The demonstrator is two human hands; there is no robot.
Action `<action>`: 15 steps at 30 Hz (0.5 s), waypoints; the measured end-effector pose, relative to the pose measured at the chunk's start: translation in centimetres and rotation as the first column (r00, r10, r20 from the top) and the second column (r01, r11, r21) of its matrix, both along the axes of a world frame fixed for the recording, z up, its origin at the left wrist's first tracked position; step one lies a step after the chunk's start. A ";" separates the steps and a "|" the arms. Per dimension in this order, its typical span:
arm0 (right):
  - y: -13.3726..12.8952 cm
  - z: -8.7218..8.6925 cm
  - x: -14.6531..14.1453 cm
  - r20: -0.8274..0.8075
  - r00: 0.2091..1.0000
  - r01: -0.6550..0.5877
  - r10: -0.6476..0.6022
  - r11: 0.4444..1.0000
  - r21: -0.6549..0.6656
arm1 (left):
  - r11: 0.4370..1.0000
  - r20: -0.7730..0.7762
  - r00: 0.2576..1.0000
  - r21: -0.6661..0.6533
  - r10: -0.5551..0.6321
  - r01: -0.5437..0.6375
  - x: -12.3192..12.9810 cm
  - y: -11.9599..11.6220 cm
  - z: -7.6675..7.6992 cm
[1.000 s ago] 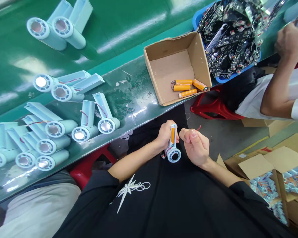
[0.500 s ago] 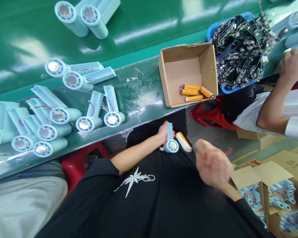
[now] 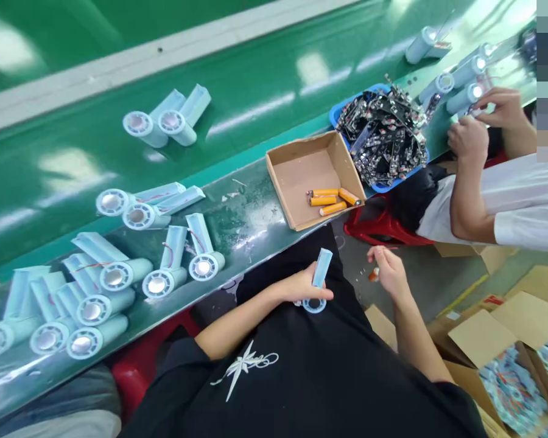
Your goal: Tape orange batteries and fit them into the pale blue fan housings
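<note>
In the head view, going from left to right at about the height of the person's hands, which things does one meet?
Group of light-blue housings → left hand gripping one more housing → right hand → open cartons holding light-blue parts.

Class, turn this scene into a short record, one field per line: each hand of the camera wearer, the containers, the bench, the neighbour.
Left hand: grips light-blue housing
Right hand: apart from housing; small orange item at fingers, hold unclear
Cardboard box: four orange cylinders
Blue basin: heaped circuit boards
Bench: similar housings left of box
Neighbour's hands: far right
</note>
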State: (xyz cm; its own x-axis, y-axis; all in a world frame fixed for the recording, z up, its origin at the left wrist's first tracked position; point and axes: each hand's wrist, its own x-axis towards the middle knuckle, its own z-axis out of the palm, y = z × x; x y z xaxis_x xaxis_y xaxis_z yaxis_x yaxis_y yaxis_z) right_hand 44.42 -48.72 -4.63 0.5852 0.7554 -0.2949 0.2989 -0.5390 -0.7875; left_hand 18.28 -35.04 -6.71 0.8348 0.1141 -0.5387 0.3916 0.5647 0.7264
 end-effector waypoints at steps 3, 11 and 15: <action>-2.3 -6.1 0.9 0.025 0.995 0.103 -0.100 0.980 -0.170 | 0.878 -0.077 0.974 0.421 -0.215 0.227 -1.7 0.7 1.6; -5.4 -16.8 1.6 0.032 0.984 0.179 -0.177 0.945 -0.273 | 0.888 -0.140 0.990 0.457 0.018 0.049 -6.1 2.3 6.6; -6.3 -19.6 2.5 0.021 0.984 0.176 -0.180 0.927 -0.331 | 0.723 -0.115 0.949 0.676 0.292 -0.141 -9.0 6.5 10.3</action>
State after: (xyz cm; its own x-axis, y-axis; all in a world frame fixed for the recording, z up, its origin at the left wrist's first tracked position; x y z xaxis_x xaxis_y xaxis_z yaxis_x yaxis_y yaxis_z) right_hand 46.91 -55.04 -24.22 0.6971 0.4981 -0.5157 0.1677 -0.8126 -0.5582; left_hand 9.32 -28.59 3.56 0.6251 0.6637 -0.4107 0.4961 0.0684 0.8656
